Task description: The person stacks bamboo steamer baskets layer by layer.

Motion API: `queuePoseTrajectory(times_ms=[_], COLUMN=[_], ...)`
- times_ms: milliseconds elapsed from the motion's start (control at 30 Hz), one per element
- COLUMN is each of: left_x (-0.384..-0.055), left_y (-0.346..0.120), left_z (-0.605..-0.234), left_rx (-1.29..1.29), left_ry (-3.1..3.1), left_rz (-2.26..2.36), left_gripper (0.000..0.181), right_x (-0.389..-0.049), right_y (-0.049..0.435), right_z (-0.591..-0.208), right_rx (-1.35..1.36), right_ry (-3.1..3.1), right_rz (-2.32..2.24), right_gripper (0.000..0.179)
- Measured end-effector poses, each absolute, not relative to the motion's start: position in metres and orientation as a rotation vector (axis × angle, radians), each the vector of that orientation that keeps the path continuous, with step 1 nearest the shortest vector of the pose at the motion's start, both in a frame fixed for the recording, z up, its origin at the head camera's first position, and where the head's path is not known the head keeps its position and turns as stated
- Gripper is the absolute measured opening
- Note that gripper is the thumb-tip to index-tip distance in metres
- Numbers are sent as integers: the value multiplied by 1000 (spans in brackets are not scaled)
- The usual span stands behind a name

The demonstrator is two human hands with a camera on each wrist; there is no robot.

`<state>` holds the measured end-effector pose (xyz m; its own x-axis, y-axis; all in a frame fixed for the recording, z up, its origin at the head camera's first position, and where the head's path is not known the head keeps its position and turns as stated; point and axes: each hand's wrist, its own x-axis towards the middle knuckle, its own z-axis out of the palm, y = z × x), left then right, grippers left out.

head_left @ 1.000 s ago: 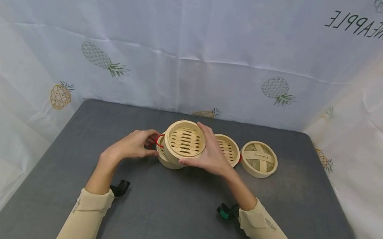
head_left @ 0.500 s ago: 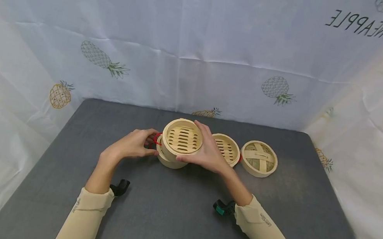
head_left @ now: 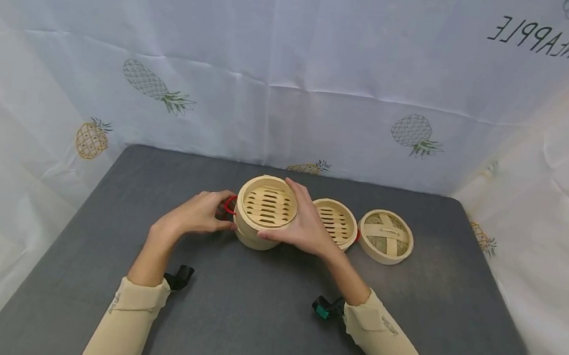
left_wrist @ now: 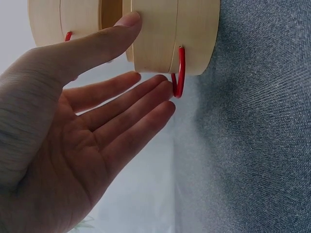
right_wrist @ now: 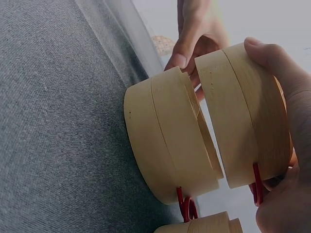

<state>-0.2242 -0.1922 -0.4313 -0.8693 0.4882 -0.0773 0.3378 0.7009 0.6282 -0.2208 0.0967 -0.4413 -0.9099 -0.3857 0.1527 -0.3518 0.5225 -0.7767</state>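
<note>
Head view is showing the right hand (head_left: 305,223) gripping a probably light, stiff steamer (head_left: 267,206) by its wall, its likely best hold, just above the lower basket (head_left: 257,243), which the left hand (head_left: 202,213) is touching, fingers (left_wrist: 141,132) relaxed.

Upper steamer basket (right_wrist: 238,116): pale wood, smooth, low sheen. Lower basket (right_wrist: 167,138): same smooth wood. Cord loop (left_wrist: 182,73) on its wall: glossy, plastic-looking. Lid (head_left: 386,243) toward counter's right edge: wooden rim, rougher woven centre. Counter (head_left: 249,312): matt, fabric-like grain. Backdrop (head_left: 324,48) beyond far edge — creased cloth. Sleeves (head_left: 126,317) — matt cloth.
</note>
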Motion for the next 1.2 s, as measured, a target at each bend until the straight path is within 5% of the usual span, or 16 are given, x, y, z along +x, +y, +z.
queuePoseTrajectory(times_ms=[1200], left_x=[-224], left_y=[-192], left_z=[-432], left_rx=[671], left_ry=[2700], left_rz=[887], left_gripper=[62], right_x=[-228], right_y=[88], right_z=[-445], right_rx=[-639], right_ry=[2666], right_rz=[-1340], right_gripper=[127])
